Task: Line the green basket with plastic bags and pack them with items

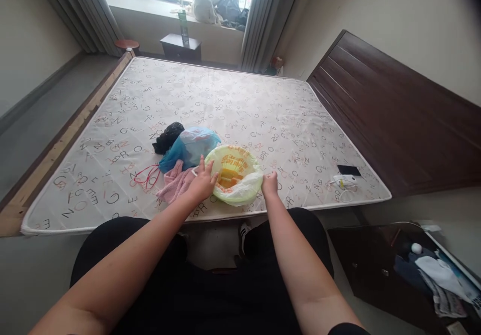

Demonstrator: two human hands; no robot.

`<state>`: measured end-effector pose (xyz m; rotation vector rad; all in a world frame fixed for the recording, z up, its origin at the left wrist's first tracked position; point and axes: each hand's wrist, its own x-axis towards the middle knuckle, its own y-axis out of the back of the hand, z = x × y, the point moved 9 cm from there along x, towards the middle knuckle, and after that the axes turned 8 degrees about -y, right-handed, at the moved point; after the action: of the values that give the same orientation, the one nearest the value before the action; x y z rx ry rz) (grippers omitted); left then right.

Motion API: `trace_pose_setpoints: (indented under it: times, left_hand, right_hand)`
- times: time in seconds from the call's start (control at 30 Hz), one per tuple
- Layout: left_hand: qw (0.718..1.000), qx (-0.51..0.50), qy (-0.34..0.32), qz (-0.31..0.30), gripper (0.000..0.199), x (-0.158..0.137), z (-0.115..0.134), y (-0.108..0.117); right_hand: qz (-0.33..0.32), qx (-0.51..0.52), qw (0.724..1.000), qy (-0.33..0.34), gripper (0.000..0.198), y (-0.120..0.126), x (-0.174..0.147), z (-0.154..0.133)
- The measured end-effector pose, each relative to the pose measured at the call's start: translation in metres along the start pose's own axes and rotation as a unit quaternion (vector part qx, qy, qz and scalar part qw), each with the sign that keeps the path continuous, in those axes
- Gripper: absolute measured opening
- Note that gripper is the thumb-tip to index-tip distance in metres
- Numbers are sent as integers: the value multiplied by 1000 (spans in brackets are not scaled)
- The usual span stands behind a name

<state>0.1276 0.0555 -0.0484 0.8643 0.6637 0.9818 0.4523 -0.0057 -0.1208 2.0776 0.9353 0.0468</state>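
A pale yellow-green round bin [251, 199] stands near the front edge of the mattress. A thin plastic bag [248, 183] with orange print lines its inside and folds over the rim. My left hand [204, 180] lies against the bin's left rim, fingers spread. On the opposite side, my right hand [269, 184] is closed at the rim and appears to pinch the bag's edge. Just left of the bin are a pink cloth [176, 184], a blue plastic bag [176, 152], a pale bag [197, 142] and a black plastic bag [169, 137].
The letter-patterned mattress [240, 107] spreads out before me. A black phone [348, 170] and a white device with a cable [343, 180] lie at its right. A dark headboard [379, 109] rises on the right, above a nightstand [361, 255]. A red string [147, 176] lies left.
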Motion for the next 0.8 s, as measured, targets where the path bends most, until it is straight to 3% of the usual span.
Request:
trace_pose_setpoints:
  times: [0.07,0.13,0.23,0.3,0.4,0.5,0.63,0.67,0.77,0.8]
  left_hand:
    - [1000,-5,-7,4,63,-2,1,-2]
    - [1000,-7,-10,9,64,-5,2,-3]
    - [1000,2,-13,23,55,-8,2,1]
    - [1000,6,-8,17,41,-9,1,8]
    - [1000,6,8,12,42,-13,-4,25]
    - [1000,17,15,13,69,-19,-3,42]
    - [999,19,-9,-48,81,-31,14,35]
    - [998,15,-20,-62,80,-34,21,29]
    - [994,5,-52,-94,82,-41,39,13]
    - [993,5,-59,-99,84,-43,43,8]
  right_hand:
    - [41,40,998,-28,64,16,-7,-4]
    - [36,105,994,-18,60,22,-19,-15]
    - [-56,167,984,8,65,12,-39,-33]
    - [-126,135,983,19,75,1,-52,-38]
    - [-151,61,985,61,88,3,-65,-41]
    - [-104,-23,989,103,85,19,-76,-48]
    - [77,-135,968,195,46,44,-108,-87]
    - [65,-160,958,230,36,34,-117,-100]
    - [-138,-219,923,284,21,-36,-141,-127]
    - [-178,-219,912,297,15,-56,-148,-135]
